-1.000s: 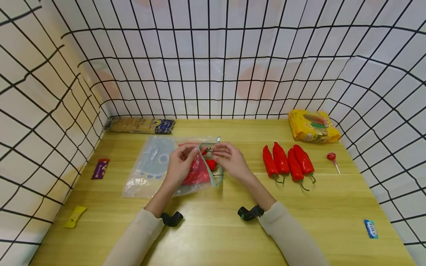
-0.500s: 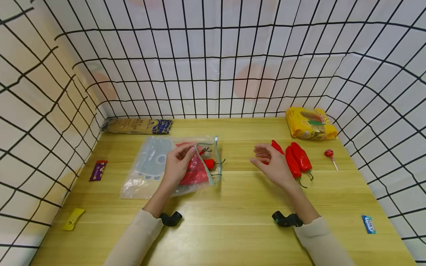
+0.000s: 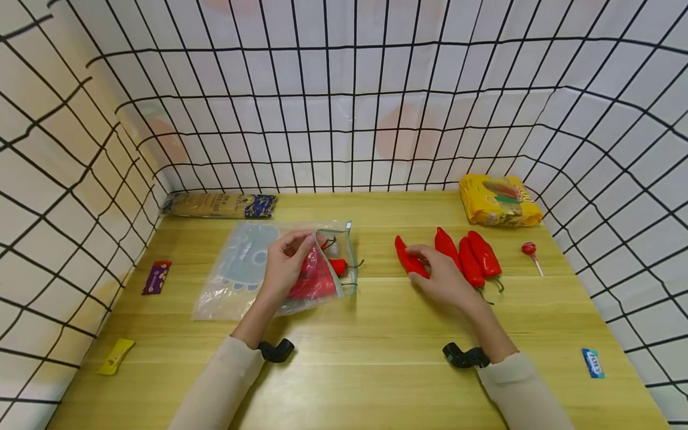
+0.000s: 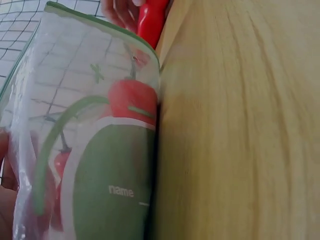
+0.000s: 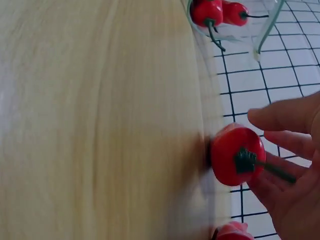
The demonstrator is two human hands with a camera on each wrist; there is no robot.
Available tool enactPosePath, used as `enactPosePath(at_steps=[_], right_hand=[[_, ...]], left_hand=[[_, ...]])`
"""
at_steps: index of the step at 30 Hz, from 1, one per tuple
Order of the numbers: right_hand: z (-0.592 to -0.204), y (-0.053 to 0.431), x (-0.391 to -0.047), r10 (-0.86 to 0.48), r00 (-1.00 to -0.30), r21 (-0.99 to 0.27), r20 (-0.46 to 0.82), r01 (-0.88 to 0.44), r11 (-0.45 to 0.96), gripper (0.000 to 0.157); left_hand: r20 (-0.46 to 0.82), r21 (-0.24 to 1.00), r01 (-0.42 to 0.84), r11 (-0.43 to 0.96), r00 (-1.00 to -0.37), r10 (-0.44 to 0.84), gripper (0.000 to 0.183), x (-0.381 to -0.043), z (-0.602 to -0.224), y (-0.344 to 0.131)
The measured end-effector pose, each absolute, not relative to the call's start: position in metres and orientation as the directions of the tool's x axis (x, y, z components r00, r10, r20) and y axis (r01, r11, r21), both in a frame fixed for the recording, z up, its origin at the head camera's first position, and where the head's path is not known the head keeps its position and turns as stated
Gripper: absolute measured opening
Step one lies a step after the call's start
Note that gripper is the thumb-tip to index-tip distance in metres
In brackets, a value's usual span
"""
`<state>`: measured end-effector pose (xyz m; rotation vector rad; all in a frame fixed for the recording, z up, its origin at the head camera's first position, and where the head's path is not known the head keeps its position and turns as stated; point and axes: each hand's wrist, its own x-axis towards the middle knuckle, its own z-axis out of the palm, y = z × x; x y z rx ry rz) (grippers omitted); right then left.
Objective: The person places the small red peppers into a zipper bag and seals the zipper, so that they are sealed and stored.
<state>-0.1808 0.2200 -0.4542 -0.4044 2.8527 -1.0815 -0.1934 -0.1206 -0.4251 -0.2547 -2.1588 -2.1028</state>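
My left hand [image 3: 283,263] pinches the upper edge of a clear zip bag [image 3: 231,298] near its mouth, which gapes to the right. Red peppers [image 3: 338,266] lie inside, one with its stem poking out of the opening. To the right of the bag, my right hand [image 3: 445,278] grips another red pepper [image 3: 404,257] between thumb and fingers, its tip pointing away from me. The right wrist view shows this pepper's stem end [image 5: 230,157], with fingers behind it. In the left wrist view, the bag's printed side [image 4: 110,180] faces the camera.
Three red peppers [image 3: 485,255] lie just right of my right hand. A yellow packet [image 3: 500,202] and a long noodle packet [image 3: 215,205] sit at the back. A lollipop [image 3: 529,248], blue wrapper [image 3: 593,363], purple bar [image 3: 157,278] and yellow sachet [image 3: 116,357] are toward the sides. Wire mesh surrounds the table.
My right hand left the bag mouth, moved right to the peppers and took hold of the leftmost one, which has shifted left. My left hand has stayed on the bag.
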Motion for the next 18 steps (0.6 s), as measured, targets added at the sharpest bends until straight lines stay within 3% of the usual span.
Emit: enactPosePath(at_steps=[6,10,14,18], right_hand=[[-0.449,0.216,-0.175,-0.223,-0.974,-0.592,-0.027,-0.164,0.789,0.061],[-0.446,0.216,-0.172,-0.208,-0.976,-0.575,-0.068,-0.132,0.807,0.056],[-0.445,0.217,-0.172,-0.172,-0.985,-0.659,-0.019,-0.117,0.743,0.048],[-0.44,0.213,-0.174,-0.177,-0.984,-0.795,0.019,-0.123,0.593,0.043]], left_hand=[[0.157,0.985,0.159,0.071,-0.987,0.035,0.025,-0.191,-0.42,-0.123],[0.152,0.98,0.155,0.122,-0.988,0.031,0.024,-0.19,-0.416,-0.123],[0.166,0.972,0.17,0.163,-0.985,0.042,0.023,-0.193,-0.421,-0.124],[0.155,0.973,0.16,0.165,-0.987,0.041,0.023,-0.201,-0.435,-0.126]])
